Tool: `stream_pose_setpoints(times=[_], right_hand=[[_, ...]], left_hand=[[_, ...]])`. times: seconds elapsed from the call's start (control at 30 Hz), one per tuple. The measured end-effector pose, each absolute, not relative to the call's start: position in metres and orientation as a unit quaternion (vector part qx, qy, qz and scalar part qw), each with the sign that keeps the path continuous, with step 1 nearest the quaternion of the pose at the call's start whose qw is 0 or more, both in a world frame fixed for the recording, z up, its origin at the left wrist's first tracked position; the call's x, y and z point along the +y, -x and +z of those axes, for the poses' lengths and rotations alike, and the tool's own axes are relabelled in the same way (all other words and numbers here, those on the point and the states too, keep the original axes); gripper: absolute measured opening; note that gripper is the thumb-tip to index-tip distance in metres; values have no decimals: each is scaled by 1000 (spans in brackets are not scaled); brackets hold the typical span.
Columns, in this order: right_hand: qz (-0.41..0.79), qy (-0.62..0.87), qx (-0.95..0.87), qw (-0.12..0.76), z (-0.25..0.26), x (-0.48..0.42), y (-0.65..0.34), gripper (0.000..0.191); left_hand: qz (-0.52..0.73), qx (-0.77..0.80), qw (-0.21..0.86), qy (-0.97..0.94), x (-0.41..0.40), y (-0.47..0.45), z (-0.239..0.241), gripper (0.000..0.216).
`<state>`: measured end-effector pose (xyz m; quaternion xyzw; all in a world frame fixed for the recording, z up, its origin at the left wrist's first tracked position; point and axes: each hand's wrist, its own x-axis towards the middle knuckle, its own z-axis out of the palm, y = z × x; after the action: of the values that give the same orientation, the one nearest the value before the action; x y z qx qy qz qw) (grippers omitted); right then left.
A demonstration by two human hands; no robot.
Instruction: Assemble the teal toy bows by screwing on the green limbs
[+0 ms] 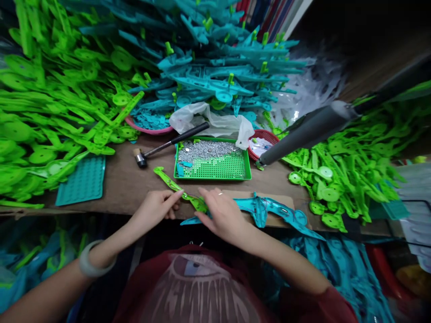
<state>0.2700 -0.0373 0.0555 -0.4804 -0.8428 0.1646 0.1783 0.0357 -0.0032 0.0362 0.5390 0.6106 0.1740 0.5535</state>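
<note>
A long lime-green plastic part (169, 181), with thin wiring on it, lies at a slant between my hands near the front of the bench. My left hand (158, 207) pinches its middle between thumb and fingers. Over its near end is my right hand (224, 214), fingers bent across the top and thumb below, gripping it; the fingertips' contact is partly hidden. A blue plastic part (281, 208) of curved, gun-like outline rests on a piece of cardboard beside and beneath my right hand. Its left tip pokes out under the green part.
Behind my hands stands a green perforated tray (215, 178) of small metal screws. A hammer (164, 146) leans on its left rim. A grey cylindrical tool (305, 130) slants in from the right. Piles of green parts (43, 112) and blue parts (215, 67) surround the bench.
</note>
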Motion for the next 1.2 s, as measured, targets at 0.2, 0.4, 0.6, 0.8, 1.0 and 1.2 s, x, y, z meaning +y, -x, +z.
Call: stream_pose_setpoints(times=[0.2,0.4,0.6,0.8,1.0,1.2], right_hand=[[309,470,-805,190,54,-22,-250,20],[341,463,-801,167,50,-29,-267,24],[391,359,-814,236,34,-23,-264,19],[304,375,-863,145,39,-16,-242,20],[264,385,-878,109,46,-11,-244,21],[209,383,-895,96,35,-13,-251,21]], left_hand=[[324,530,269,-736,-42,-54,33,41],[242,483,209,-815,-38,-80,25,54],[238,478,197,-822,-33,-52,28,33],[234,516,156,-809,-41,-40,26,39],[278,503,146,-805,-45,-38,19,29],[291,452,170,-826,-39,-36,21,25]])
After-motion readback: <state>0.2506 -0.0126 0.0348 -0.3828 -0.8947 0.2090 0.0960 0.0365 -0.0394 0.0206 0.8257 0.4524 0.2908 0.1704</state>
